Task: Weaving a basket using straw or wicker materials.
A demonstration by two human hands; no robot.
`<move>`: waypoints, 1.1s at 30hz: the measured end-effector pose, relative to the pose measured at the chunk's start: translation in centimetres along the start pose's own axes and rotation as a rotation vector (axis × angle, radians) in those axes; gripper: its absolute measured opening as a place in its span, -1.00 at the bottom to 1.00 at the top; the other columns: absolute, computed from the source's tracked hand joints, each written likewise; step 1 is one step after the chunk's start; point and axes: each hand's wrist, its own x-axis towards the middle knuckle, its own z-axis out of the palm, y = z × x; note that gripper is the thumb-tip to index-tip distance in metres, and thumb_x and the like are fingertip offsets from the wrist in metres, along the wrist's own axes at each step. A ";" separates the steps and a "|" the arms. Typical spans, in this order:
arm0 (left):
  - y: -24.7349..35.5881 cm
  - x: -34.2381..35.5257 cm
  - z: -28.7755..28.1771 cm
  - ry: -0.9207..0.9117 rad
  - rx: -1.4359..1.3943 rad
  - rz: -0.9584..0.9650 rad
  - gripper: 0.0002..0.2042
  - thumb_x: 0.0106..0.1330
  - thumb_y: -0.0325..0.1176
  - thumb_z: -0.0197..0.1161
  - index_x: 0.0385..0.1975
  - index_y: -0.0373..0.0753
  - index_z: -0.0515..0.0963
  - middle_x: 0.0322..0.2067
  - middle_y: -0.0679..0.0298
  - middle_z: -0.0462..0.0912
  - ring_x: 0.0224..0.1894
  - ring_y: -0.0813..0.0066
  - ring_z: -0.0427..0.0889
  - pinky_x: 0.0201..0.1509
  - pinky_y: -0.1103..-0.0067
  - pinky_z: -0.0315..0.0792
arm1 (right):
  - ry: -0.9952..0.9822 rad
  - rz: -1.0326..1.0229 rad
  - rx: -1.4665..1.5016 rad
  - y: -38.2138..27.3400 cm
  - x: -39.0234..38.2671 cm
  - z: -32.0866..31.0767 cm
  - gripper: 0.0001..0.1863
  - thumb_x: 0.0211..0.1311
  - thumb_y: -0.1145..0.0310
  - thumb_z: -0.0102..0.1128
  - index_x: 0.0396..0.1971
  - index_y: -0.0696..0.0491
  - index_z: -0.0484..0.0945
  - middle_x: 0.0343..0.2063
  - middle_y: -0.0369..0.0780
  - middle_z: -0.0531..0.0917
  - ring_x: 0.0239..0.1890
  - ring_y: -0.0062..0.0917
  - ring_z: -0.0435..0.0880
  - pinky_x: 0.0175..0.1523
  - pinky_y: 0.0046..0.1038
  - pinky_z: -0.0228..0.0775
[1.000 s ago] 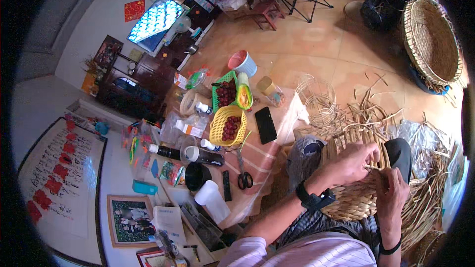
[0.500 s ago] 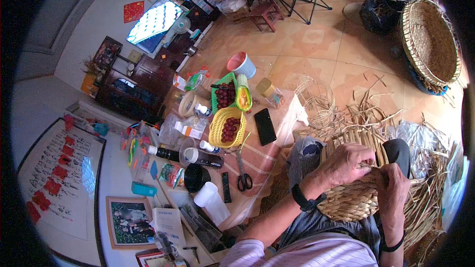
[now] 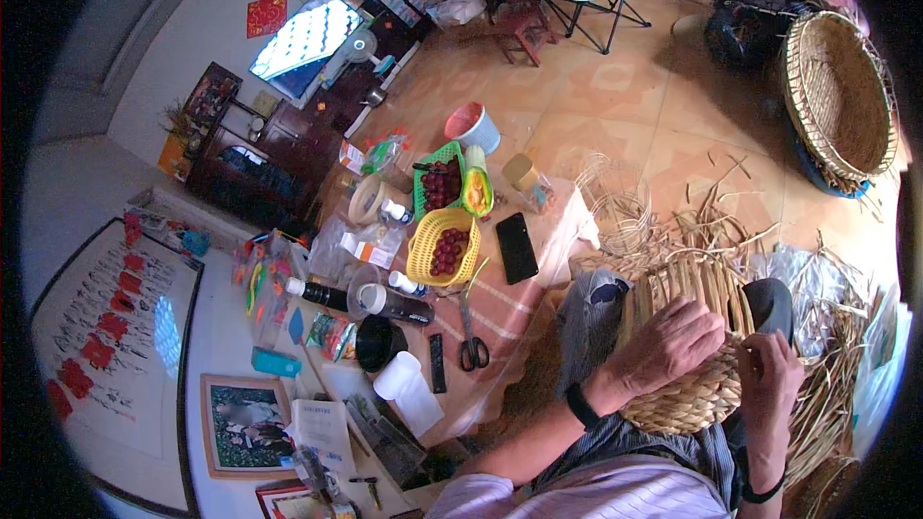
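A half-woven straw basket point(image 3: 685, 407) rests in my lap, with a thick plaited body below and upright flat strands point(image 3: 663, 286) on its far side. My left hand point(image 3: 676, 344) lies over its middle, fingers bent and pressed down on the weave. At the basket's right side my right hand point(image 3: 772, 371) is closed in a pinch; what lies between its fingertips is too small to tell. A gap now separates the two hands. The weave beneath my left palm is hidden.
Loose straw point(image 3: 817, 423) lies to my right beside clear plastic point(image 3: 817, 293). A large round basket point(image 3: 841, 101) stands far right. On the table to my left are scissors point(image 3: 471, 336), a phone point(image 3: 516, 247), a yellow basket point(image 3: 430, 264) of red fruit and several bottles.
My hands were together at the basket's upper right, pulling at a strand. My left hand has moved off leftward and slightly down onto the weave; the right has shifted slightly down and right.
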 end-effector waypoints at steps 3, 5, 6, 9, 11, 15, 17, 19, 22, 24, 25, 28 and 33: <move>0.3 -0.9 -0.2 0.048 -0.058 -0.026 -0.82 0.31 -0.42 0.29 -0.13 -0.28 0.60 -0.06 0.18 0.68 -0.04 0.25 0.67 0.09 0.37 0.56 | -0.007 -0.103 -0.127 -0.4 0.5 1.7 -0.84 0.19 0.49 0.39 -0.27 0.09 0.58 -0.34 -0.06 0.64 -0.34 -0.06 0.70 -0.29 -0.12 0.51; 0.5 -1.3 -0.1 0.090 -0.142 -0.056 -0.84 0.32 -0.44 0.31 -0.15 -0.27 0.60 -0.11 0.19 0.70 -0.09 0.23 0.69 0.05 0.37 0.58 | 0.006 -0.170 -0.133 -1.0 0.8 2.9 -0.82 0.21 0.47 0.38 -0.27 0.08 0.52 -0.40 -0.09 0.58 -0.38 -0.06 0.68 -0.32 -0.11 0.47; 0.4 -1.5 0.0 0.063 -0.326 -0.226 -0.86 0.34 -0.46 0.34 -0.16 -0.27 0.58 -0.17 0.19 0.71 -0.15 0.21 0.70 0.00 0.37 0.59 | 0.004 -0.172 -0.134 -1.2 0.9 3.2 -0.82 0.21 0.47 0.38 -0.27 0.08 0.52 -0.40 -0.09 0.58 -0.38 -0.06 0.68 -0.32 -0.11 0.47; 0.2 -1.9 0.4 0.038 -0.556 -0.472 -0.86 0.36 -0.50 0.38 -0.19 -0.26 0.55 -0.27 0.20 0.71 -0.24 0.24 0.71 -0.07 0.40 0.61 | 0.015 -0.113 -0.091 -1.8 1.2 3.4 -0.81 0.23 0.45 0.38 -0.29 0.07 0.49 -0.44 -0.11 0.56 -0.43 -0.06 0.65 -0.34 -0.11 0.46; 0.0 -2.3 0.5 0.051 -0.603 -0.548 -0.85 0.37 -0.50 0.40 -0.21 -0.25 0.54 -0.32 0.21 0.70 -0.27 0.29 0.71 -0.10 0.42 0.61 | 0.042 -0.087 -0.004 -1.9 1.3 2.6 -0.81 0.24 0.43 0.38 -0.33 0.07 0.49 -0.47 -0.11 0.53 -0.46 -0.06 0.63 -0.36 -0.11 0.44; -0.7 -3.6 0.2 0.089 -0.831 -0.622 -0.89 0.49 -0.44 0.33 -0.15 -0.24 0.51 -0.28 0.34 0.64 -0.17 0.53 0.67 -0.02 0.53 0.57 | -0.013 -0.069 -0.150 -1.5 1.4 0.9 -0.83 0.22 0.44 0.39 -0.38 0.08 0.52 -0.46 -0.11 0.53 -0.44 -0.05 0.64 -0.36 -0.10 0.43; -0.8 -4.1 -0.1 0.131 -1.134 -0.652 -0.88 0.59 -0.38 0.26 -0.08 -0.22 0.46 -0.21 0.39 0.60 -0.13 0.62 0.62 0.02 0.60 0.53 | -0.025 -0.091 -0.159 -1.3 1.6 1.1 -0.83 0.22 0.44 0.39 -0.37 0.08 0.52 -0.45 -0.10 0.54 -0.43 -0.05 0.64 -0.36 -0.10 0.43; -1.3 -4.5 -0.6 0.171 -1.081 -0.681 -0.87 0.57 -0.40 0.27 -0.11 -0.23 0.44 -0.26 0.40 0.55 -0.19 0.63 0.59 -0.02 0.60 0.52 | -0.028 -0.060 -0.151 -1.3 1.8 1.9 -0.80 0.20 0.43 0.40 -0.34 0.08 0.49 -0.42 -0.09 0.55 -0.41 -0.02 0.63 -0.36 -0.07 0.42; -1.7 -6.0 -1.9 0.254 -1.172 -0.738 -0.83 0.57 -0.33 0.29 -0.16 -0.23 0.43 -0.32 0.39 0.52 -0.26 0.64 0.56 -0.09 0.61 0.52 | -0.011 -0.055 -0.137 -1.0 2.1 2.3 -0.77 0.17 0.47 0.40 -0.33 0.07 0.46 -0.42 -0.08 0.55 -0.41 0.01 0.63 -0.36 -0.07 0.41; -2.1 -7.8 -3.1 0.392 -1.207 -0.874 -0.82 0.57 -0.31 0.28 -0.12 -0.20 0.42 -0.35 0.32 0.58 -0.34 0.60 0.56 -0.18 0.62 0.52 | -0.005 -0.058 -0.093 -0.9 2.3 2.4 -0.74 0.14 0.50 0.40 -0.33 0.07 0.42 -0.43 -0.08 0.54 -0.42 0.02 0.61 -0.37 -0.06 0.39; -2.5 -9.0 -3.8 0.462 -1.184 -0.858 -0.83 0.57 -0.32 0.28 -0.12 -0.19 0.42 -0.35 0.32 0.57 -0.34 0.60 0.55 -0.17 0.60 0.53 | -0.009 -0.074 -0.077 -0.9 2.3 2.2 -0.73 0.14 0.51 0.40 -0.32 0.07 0.41 -0.43 -0.07 0.53 -0.42 0.02 0.61 -0.37 -0.06 0.38; -2.8 -13.2 -5.6 0.757 -1.112 -1.030 -0.91 0.59 -0.38 0.23 -0.09 -0.17 0.47 -0.18 0.28 0.60 -0.22 0.54 0.57 -0.05 0.48 0.57 | -0.019 -0.100 -0.039 -1.0 2.3 1.9 -0.73 0.14 0.53 0.38 -0.30 0.07 0.40 -0.44 -0.07 0.52 -0.43 0.03 0.60 -0.38 -0.04 0.36; -5.2 -19.6 -11.6 1.429 -1.251 -1.024 -0.82 0.45 -0.58 0.29 -0.20 -0.08 0.49 -0.23 0.37 0.59 -0.11 0.39 0.57 0.13 0.29 0.56 | 0.011 -0.161 0.009 -0.9 2.4 2.0 -0.72 0.15 0.55 0.36 -0.28 0.09 0.38 -0.42 -0.06 0.50 -0.42 0.04 0.58 -0.37 -0.02 0.34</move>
